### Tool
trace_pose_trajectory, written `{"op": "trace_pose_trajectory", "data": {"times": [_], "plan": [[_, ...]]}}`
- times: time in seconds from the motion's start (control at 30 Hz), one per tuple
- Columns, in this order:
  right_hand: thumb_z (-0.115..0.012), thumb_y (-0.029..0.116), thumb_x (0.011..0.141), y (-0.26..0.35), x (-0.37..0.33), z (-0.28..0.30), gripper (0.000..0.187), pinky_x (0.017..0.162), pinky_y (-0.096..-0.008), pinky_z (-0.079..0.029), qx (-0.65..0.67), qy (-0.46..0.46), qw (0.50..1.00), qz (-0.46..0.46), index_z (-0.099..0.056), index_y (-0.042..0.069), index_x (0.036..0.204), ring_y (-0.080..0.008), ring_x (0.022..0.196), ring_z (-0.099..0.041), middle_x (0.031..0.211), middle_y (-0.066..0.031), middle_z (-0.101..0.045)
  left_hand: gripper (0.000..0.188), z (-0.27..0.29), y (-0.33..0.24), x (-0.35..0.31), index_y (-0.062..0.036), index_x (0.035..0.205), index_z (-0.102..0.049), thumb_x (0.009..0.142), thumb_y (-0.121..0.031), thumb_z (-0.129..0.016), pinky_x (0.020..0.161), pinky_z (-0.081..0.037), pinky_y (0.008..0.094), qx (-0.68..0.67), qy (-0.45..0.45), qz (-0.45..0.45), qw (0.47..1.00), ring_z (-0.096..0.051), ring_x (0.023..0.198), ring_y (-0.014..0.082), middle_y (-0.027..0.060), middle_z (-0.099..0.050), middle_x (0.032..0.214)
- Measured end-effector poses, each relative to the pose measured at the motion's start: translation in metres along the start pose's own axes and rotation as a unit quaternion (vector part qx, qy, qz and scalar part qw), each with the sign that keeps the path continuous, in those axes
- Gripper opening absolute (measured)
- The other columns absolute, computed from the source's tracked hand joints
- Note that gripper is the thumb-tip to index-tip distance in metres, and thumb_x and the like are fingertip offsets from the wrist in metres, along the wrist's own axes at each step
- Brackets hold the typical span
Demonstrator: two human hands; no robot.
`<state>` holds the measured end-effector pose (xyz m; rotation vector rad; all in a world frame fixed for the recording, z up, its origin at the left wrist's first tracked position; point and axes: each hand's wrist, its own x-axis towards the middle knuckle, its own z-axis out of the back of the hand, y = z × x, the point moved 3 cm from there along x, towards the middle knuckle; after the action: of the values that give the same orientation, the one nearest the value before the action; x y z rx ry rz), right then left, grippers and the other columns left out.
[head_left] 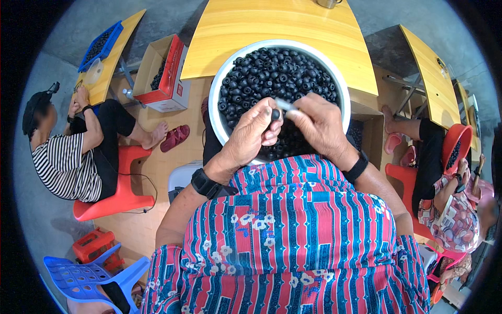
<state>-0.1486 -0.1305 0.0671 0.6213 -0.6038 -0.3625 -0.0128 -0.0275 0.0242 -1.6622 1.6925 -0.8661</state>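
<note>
A wide metal basin (343,91) full of small round black pieces with holes (282,73) sits in front of my body. Over it, my left hand (250,128) is closed round one small black piece (275,114), pinched by thumb and fingers. My right hand (323,121) is close beside it, fingers curled on a short, pale, blade-like tool (285,104). The tool is smeared by motion, so its exact kind is unclear. Its end lies right by the black piece; whether the two touch I cannot tell.
A yellow wooden table (277,21) stands beyond the basin. At left, a person in stripes (73,162) sits by another table with a blue tray (101,46); a red-and-white carton (162,73) stands between. Another seated person at right has a red basin (456,148).
</note>
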Motion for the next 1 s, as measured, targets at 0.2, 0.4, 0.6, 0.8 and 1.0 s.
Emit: {"op": "trace_pose_trajectory", "data": {"times": [0.2, 0.4, 0.6, 0.8, 1.0], "plan": [[-0.066, 0.022, 0.087, 0.002, -0.001, 0.004, 0.02, 0.067, -0.0409, -0.048, 0.019, -0.032, 0.999, -0.036, -0.064, 0.002, 0.086, -0.0347, 0.073, -0.059, 0.077, -0.0155, -0.058, 0.03, -0.004, -0.003, -0.001, -0.0091, 0.103, -0.046, 0.105, -0.038, -0.039, 0.057, -0.031, 0.0176, -0.002, -0.011, 0.001, 1.0, -0.037, 0.069, 0.0048, -0.002, -0.041, 0.084], [-0.068, 0.016, 0.084, 0.001, -0.004, 0.005, 0.018, 0.071, -0.0353, -0.05, 0.117, -0.038, 0.992, -0.004, -0.066, 0.001, 0.095, -0.0297, 0.079, -0.064, 0.085, -0.0161, -0.064, 0.03, -0.004, -0.002, -0.001, -0.0085, 0.106, -0.047, 0.104, -0.038, -0.04, 0.057, -0.031, 0.0176, 0.012, -0.009, -0.007, 1.0, -0.036, 0.069, 0.0049, -0.0023, -0.041, 0.084], [-0.075, 0.009, 0.077, 0.004, 0.0, 0.0, 0.031, 0.068, -0.0314, -0.051, 0.131, -0.004, 0.991, 0.037, -0.068, 0.007, 0.107, -0.0247, 0.075, -0.065, 0.088, -0.0111, -0.067, 0.029, -0.006, 0.001, 0.0, -0.0077, 0.11, -0.05, 0.104, -0.035, -0.043, 0.056, -0.032, 0.0166, 0.022, -0.024, -0.002, 0.999, -0.037, 0.068, 0.0039, -0.0023, -0.042, 0.083], [-0.073, 0.009, 0.075, 0.007, -0.005, -0.002, 0.049, 0.055, -0.0358, -0.047, 0.029, -0.008, 0.997, 0.072, -0.067, 0.024, 0.121, -0.0253, 0.06, -0.056, 0.067, -0.0072, -0.051, 0.031, 0.002, 0.005, 0.0, -0.008, 0.116, -0.051, 0.102, -0.035, -0.049, 0.059, -0.035, 0.0165, -0.02, -0.024, 0.021, 0.999, -0.04, 0.071, 0.0028, -0.0019, -0.051, 0.092], [-0.071, 0.005, 0.07, 0.008, -0.006, -0.001, 0.059, 0.051, -0.0354, -0.046, -0.024, -0.004, 0.993, 0.113, -0.065, 0.024, 0.125, -0.0228, 0.056, -0.054, 0.064, -0.0055, -0.047, 0.03, 0.004, 0.006, 0.002, -0.007, 0.114, -0.051, 0.101, -0.035, -0.05, 0.06, -0.037, 0.0167, -0.061, -0.01, 0.013, 0.998, -0.043, 0.073, 0.0025, -0.0011, -0.054, 0.096]]}}
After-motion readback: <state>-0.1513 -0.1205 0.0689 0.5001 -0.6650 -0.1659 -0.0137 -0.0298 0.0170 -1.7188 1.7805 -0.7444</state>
